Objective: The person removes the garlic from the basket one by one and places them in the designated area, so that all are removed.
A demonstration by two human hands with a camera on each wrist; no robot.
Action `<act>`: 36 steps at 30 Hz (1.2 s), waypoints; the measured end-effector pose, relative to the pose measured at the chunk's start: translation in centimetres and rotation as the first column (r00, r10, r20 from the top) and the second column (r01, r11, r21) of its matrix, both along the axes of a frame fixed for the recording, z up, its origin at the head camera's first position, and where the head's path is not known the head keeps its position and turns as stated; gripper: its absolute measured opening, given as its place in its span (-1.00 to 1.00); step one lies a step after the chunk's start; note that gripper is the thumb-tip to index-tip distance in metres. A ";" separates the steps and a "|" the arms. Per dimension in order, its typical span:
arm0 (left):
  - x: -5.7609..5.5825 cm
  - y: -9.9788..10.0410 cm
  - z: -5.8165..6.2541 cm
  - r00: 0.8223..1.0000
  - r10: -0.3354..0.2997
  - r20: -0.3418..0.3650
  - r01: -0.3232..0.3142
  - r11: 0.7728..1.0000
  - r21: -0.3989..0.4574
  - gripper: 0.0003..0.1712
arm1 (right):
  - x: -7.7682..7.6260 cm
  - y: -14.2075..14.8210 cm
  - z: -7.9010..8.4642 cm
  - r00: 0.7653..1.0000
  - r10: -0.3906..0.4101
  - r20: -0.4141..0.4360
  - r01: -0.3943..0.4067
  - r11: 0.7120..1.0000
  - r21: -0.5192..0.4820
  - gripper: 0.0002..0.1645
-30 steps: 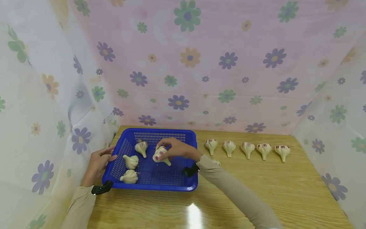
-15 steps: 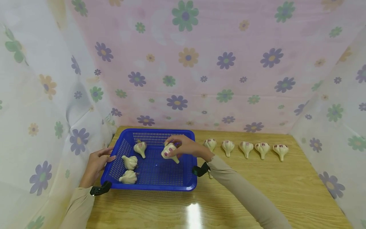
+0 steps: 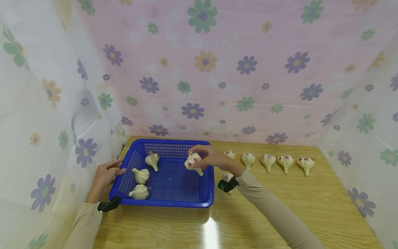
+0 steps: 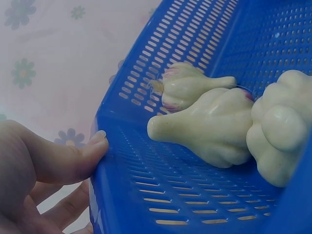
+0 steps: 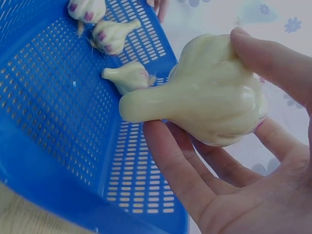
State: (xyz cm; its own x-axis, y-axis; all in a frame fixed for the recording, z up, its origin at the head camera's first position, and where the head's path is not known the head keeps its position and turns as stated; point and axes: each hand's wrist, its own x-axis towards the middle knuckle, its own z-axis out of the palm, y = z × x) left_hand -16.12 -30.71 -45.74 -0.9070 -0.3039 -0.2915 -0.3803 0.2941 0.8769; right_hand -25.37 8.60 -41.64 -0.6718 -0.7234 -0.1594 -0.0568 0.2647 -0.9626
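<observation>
A blue plastic basket (image 3: 168, 204) with slotted sides stands at the left of the table. My left hand (image 3: 105, 176) grips its left rim, thumb (image 4: 80, 156) on the rim and the other fingers outside. Above the basket's right part, my right hand (image 3: 214, 159) holds a garlic bulb (image 3: 193, 162) between thumb and fingers. The right wrist view shows that bulb (image 5: 204, 92) with its stem pointing left. Three more bulbs lie along the basket's left side: one at the back (image 3: 152, 161), a middle bulb (image 3: 141, 176) and a front bulb (image 3: 139, 192).
Right of the basket, several garlic bulbs (image 3: 267, 162) form a row on the wooden table (image 3: 280, 200), stems toward me. Another bulb (image 3: 228, 177) lies nearer, partly hidden by the right wrist camera (image 3: 228, 185). Flowered cloth (image 3: 224, 114) hangs behind and at both sides.
My right hand has moved right with the garlic bulb, from the basket's middle to near its right rim. My left hand stays on the left rim.
</observation>
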 end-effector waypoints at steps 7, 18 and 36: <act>0.0 0.1 0.1 1.000 -0.006 0.006 0.006 1.000 -0.014 -0.31 | -0.1 1.9 0.3 1.000 -0.016 0.017 0.016 0.998 -0.055 -0.40; 0.0 0.0 -0.1 1.000 0.005 0.020 -0.004 1.000 -0.023 -0.34 | -0.1 4.7 0.7 0.999 -0.041 0.016 0.042 0.995 -0.085 -0.45; 0.1 0.1 0.0 1.000 -0.005 0.003 0.005 1.000 -0.009 -0.33 | 0.2 9.3 0.4 0.990 -0.139 -0.008 0.139 0.989 -0.055 -0.43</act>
